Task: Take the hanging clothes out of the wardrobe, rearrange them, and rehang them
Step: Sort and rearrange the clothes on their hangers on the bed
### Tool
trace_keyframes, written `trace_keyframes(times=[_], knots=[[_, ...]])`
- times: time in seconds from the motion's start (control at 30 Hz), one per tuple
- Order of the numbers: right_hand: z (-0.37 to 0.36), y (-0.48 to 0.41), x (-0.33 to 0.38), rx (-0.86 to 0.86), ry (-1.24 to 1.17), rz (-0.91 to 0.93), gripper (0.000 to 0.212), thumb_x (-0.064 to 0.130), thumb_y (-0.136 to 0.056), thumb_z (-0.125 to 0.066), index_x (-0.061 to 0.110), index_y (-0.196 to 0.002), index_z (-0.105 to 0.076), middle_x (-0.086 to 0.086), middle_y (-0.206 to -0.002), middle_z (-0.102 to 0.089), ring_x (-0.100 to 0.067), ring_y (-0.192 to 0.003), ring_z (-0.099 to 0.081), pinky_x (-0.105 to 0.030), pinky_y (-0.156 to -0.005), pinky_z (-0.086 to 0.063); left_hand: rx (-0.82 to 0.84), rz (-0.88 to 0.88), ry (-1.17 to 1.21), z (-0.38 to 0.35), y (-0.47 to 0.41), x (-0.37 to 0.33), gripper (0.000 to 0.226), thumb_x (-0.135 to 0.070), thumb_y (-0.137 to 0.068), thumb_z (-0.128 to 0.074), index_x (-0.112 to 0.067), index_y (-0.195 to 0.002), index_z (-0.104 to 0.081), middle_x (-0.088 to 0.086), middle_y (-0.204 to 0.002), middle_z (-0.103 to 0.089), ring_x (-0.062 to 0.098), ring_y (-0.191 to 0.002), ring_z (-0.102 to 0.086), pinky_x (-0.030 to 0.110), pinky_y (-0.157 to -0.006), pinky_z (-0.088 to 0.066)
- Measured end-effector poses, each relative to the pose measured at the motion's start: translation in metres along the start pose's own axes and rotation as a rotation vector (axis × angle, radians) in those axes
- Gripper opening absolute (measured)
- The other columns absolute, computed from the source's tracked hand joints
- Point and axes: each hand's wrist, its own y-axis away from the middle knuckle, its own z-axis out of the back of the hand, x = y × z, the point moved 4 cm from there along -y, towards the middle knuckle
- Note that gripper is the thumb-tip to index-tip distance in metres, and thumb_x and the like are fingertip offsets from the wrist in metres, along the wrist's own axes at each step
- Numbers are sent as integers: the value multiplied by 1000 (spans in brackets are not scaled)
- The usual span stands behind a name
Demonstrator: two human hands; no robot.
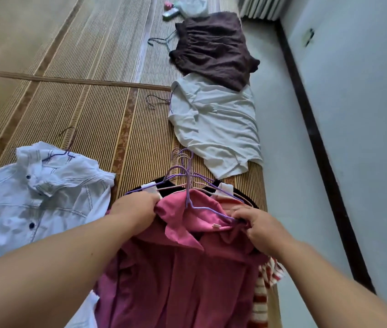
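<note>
Magenta-pink cloth fills the near middle: a magenta-pink collared garment [175, 268] lies on top of a pile at the near edge of the woven straw mat [81, 102]. The left hand [135, 209] grips a fold of its collar, fingers curled into the cloth. The right hand [258, 228] pinches the cloth at the other shoulder, where the arm of a thin lilac wire hanger [207, 210] runs under the fingers.

Under this garment a red-and-white striped knit [266, 287] sticks out on the right. A black garment [171, 185] shows just beyond the collar, with a bunch of lilac and pale hanger hooks [183, 162] above it. Just left of the pile lies a white shirt with dark stitching and dark buttons [33, 202].

Farther along the mat's right edge lies a crumpled cream shirt [216, 129]. Overlapping its far end is a dark brown gathered garment [213, 48]. At the far edge sits a clear plastic bag [192, 5], beside small objects too blurred to name. A dark skirting board [320, 143] runs along the pale wall on the right.
</note>
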Motion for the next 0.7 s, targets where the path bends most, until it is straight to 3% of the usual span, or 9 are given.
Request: trace_keyframes(times=[0.07,0.17,0.27,0.37,0.43,0.5,0.57,0.7], knots=[[16,22,20,-78,-28,11,50,-1,-72,-56,41,-96,-66,24,-105,-64,-2,-101,-56,-21,-87,-44,17,-62,35,15,20,-3,28,-25,-84,-40,-29,-108,-55,0,-107,-65,26,-100,-61,34,-75,-48],[40,61,46,-184,-88,-72,54,-5,-71,-54,46,-85,-67,18,-93,-68,-6,-93,-61,-29,-82,-49,39,-129,106,47,52,-5,31,-25,-78,-47,-30,-108,-55,-1,-111,-62,24,-104,-59,39,-84,-50],[62,101,73,-293,-119,-86,57,-8,-73,-54,48,-75,-66,24,-78,-67,2,-77,-61,-15,-69,-45,75,-150,135,77,83,1,53,-36,-77,-60,-33,-129,-48,-4,-118,-60,18,-106,-58,34,-90,-49],[78,142,103,-359,-109,-107,49,-8,-76,-56,40,-77,-67,15,-76,-68,-6,-76,-63,-31,-75,-50,138,-214,184,107,118,3,76,-46,-71,-73,-32,-139,-42,-5,-122,-60,14,-106,-58,27,-92,-47],[83,169,125,-383,-107,-107,48,-10,-74,-55,37,-78,-67,8,-78,-70,-11,-80,-65,-39,-80,-52,96,-309,234,133,144,-4,82,-53,-71,-73,-37,-142,-37,-6,-132,-54,14,-118,-53,25,-97,-41],[88,192,147,-401,-93,-91,46,-9,-74,-56,35,-79,-68,6,-82,-70,-13,-82,-65,-42,-82,-51,22,-408,305,155,170,-18,69,-54,-78,-67,-43,-140,-38,-7,-133,-54,14,-120,-52,24,-95,-40],[93,210,164,-424,-83,-79,41,-6,-76,-58,34,-79,-66,4,-85,-70,-15,-85,-65,-43,-84,-51,-11,-478,301,166,193,-31,46,-50,-86,-58,-43,-130,-47,-8,-113,-61,13,-104,-58,21,-80,-41],[101,248,189,-446,-106,-73,38,-4,-79,-58,33,-77,-65,-1,-90,-70,-22,-89,-65,-48,-87,-49,9,-508,186,171,232,-29,18,-41,-96,-46,-25,-99,-54,-6,-88,-58,12,-81,-54,25,-66,-36]])
